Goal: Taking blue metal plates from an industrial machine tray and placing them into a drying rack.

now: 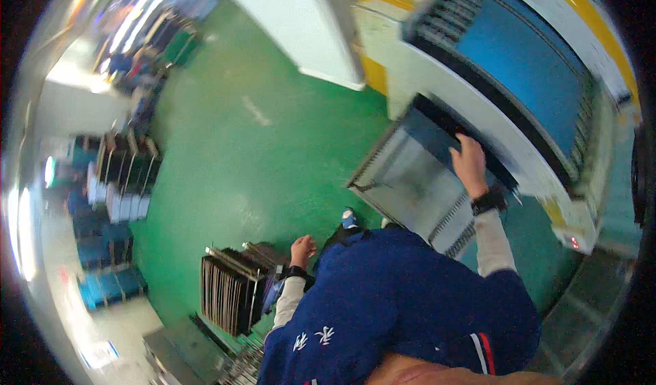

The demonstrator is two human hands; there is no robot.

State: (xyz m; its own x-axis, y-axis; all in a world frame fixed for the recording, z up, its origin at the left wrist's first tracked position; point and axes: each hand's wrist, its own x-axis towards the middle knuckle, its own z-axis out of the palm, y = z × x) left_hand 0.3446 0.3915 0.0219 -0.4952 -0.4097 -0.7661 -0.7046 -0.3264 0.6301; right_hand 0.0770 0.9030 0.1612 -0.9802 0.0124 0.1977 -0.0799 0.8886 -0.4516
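Observation:
My right hand [470, 164] reaches out to the right, its fingers bent over a dark flat panel [437, 133]. This panel lies across the far part of a grey metal rack frame [417, 180] with toothed sides, beside a white machine. Blur hides how firmly the fingers grip it. My left hand [303, 250] hangs low near my body with its fingers loosely curled and apart, and nothing shows in it. Just left of that hand stands a rack of dark upright boards [229, 293].
The white and yellow machine [417, 64] carries a blue conveyor bed [519, 64] with rollers at its ends. A white cabinet [294, 23] stands farther off. Stacked racks [126, 163] and blue bins [113, 286] line the left side of the green floor [225, 139].

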